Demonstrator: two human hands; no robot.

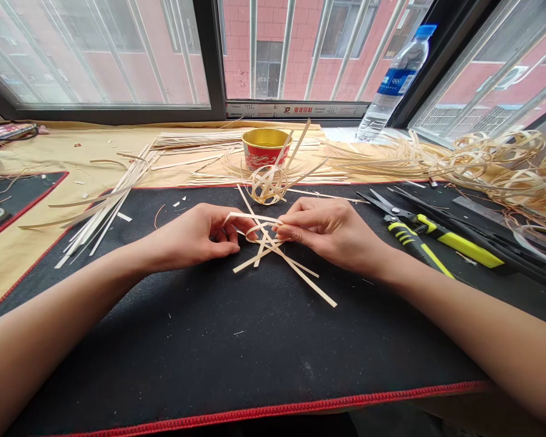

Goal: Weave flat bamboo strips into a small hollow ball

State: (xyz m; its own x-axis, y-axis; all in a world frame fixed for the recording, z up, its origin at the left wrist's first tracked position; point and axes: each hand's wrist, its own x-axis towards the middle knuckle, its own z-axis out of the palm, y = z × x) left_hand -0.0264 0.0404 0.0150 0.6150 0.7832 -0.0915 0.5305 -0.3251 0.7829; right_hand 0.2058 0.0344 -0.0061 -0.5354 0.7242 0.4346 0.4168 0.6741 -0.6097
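Note:
Between my hands is a small loose weave of pale bamboo strips [264,240], its ends fanning out over the black mat [273,340]. My right hand [330,233] pinches a strip at the weave's right side, thumb against fingers. That strip bows across the top toward my left hand [202,235], whose curled fingers hold the left side of the strips. Exactly where the left fingertips grip is partly hidden. Just beyond my hands stands a round woven bamboo ball [268,183] with long loose ends sticking up.
Behind the ball is a red and gold tub [259,149]. Bundled strips [113,203] lie to the left, coiled strips [495,158] at far right. Yellow-black cutters [418,237] rest right of my right hand. A water bottle [395,85] leans by the window.

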